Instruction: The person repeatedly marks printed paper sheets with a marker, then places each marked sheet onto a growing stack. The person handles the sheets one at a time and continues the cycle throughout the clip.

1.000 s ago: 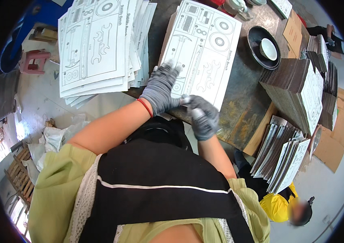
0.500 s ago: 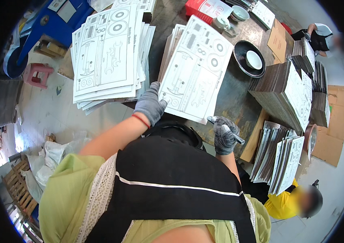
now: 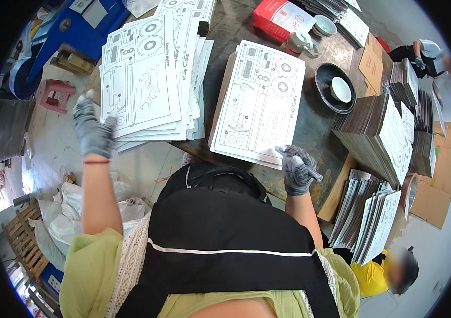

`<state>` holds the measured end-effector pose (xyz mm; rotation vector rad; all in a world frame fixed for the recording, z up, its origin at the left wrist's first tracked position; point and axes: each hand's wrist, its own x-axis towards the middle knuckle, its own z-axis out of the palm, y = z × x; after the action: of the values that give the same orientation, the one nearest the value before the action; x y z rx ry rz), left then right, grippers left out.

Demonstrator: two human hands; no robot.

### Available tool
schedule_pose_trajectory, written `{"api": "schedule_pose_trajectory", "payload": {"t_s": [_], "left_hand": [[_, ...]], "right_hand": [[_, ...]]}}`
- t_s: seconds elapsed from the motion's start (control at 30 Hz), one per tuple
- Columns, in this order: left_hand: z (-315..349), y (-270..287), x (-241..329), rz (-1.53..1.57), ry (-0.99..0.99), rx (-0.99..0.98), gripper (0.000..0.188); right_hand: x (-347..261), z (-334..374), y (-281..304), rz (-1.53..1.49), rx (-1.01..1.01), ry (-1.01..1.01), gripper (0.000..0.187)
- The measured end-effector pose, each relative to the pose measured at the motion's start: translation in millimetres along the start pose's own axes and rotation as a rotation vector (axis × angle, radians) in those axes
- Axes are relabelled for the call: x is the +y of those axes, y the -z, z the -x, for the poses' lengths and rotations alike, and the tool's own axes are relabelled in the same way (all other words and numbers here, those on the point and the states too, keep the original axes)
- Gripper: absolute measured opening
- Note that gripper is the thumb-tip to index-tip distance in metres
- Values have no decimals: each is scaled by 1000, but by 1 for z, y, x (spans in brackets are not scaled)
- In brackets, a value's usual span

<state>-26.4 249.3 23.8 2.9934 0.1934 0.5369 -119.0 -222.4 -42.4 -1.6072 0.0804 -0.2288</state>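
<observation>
My left hand (image 3: 94,130), in a grey glove and slightly blurred, is at the left edge of a loose stack of printed sheets (image 3: 143,90). Its fingers point away from me with the thumb apart, and nothing shows in it. A second, squarer stack of printed sheets (image 3: 260,100) lies in front of me. By that stack's near right corner, my gloved right hand (image 3: 297,172) is closed round a slim grey marker-like stick (image 3: 315,175). One end sticks out to the right of the fist. The drawings on both stacks show wrenches, a hammer and round parts.
On the dark table (image 3: 289,138) stand a black bowl (image 3: 321,79) with a white cup inside, a red-and-white bag (image 3: 278,21) and a lidded jar (image 3: 300,41). Tall board stacks (image 3: 369,132) rise at right. A pink stool (image 3: 55,94) is left. Two other people are at right.
My left hand has let go of the right stack and swung left to the other stack. The tilted top sheet now lies flush on its stack. My right hand still grips the marker-like stick.
</observation>
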Motion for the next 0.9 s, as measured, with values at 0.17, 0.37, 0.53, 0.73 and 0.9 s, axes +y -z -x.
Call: {"api": "schedule_pose_trajectory", "payload": {"t_s": [0.17, 0.37, 0.53, 0.73, 0.9], "left_hand": [[46, -23, 170, 720, -760, -452, 64], [63, -110, 248, 196, -726, -859, 108], [69, -122, 245, 221, -740, -838, 110], [77, -130, 245, 205, -694, -741, 107], [78, -127, 248, 143, -717, -768, 104]], "right_hand": [[18, -52, -25, -105, 97, 2, 33], [72, -128, -51, -515, 80, 112, 31], [73, -116, -68, -339, 170, -25, 16], [58, -76, -76, 375, -122, 327, 17], [52, 27, -65, 337, -232, 451, 18]]}}
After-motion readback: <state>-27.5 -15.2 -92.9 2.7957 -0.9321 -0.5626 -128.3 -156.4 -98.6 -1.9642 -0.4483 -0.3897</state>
